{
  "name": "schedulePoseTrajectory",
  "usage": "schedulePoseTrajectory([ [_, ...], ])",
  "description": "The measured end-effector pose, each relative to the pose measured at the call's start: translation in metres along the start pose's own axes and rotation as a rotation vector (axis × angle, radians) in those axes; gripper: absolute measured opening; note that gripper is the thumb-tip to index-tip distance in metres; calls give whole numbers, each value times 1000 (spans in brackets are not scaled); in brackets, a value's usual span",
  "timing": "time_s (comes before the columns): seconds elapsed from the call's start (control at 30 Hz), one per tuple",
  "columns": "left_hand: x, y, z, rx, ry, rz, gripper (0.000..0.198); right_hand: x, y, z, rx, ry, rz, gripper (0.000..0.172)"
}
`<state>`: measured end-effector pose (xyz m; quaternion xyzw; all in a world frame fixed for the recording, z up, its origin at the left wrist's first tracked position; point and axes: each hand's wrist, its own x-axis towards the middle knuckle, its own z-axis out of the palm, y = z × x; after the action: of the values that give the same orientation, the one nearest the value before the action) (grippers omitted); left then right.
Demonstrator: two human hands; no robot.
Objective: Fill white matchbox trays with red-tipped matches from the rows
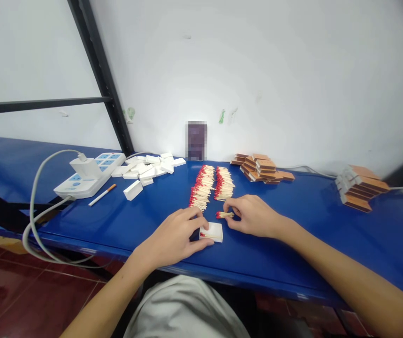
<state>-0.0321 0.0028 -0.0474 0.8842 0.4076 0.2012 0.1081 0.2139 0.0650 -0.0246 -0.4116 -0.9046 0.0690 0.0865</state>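
Observation:
My left hand [182, 234] grips a small white matchbox tray [217, 231] on the blue table, thumb along its near side and fingers at its far left. A few red-tipped matches [206, 235] lie in that tray along the near side. Just beyond it, my right hand [248, 215] pinches a small bunch of matches [224, 215], red heads pointing left. Two long rows of loose matches, a left row [203, 185] and a right row [225, 184], stretch away behind my hands, their heads also to the left.
White trays [148, 166] are heaped at the back left. Brown matchbox sleeves [261, 168] are piled at the back right, and a stack of matchboxes [361, 188] stands farther right. A power strip [88, 176] with a plugged-in charger and a cigarette [102, 195] lie at left.

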Motion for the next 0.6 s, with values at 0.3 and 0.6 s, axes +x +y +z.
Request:
schedulePoseTrajectory([
  [0.3, 0, 0, 0, 5, 7, 6, 22, 0, -1, -1, 33, -47, -12, 8],
  [0.6, 1, 0, 0, 7, 24, 17, 23, 0, -1, 1, 27, -29, -12, 5],
])
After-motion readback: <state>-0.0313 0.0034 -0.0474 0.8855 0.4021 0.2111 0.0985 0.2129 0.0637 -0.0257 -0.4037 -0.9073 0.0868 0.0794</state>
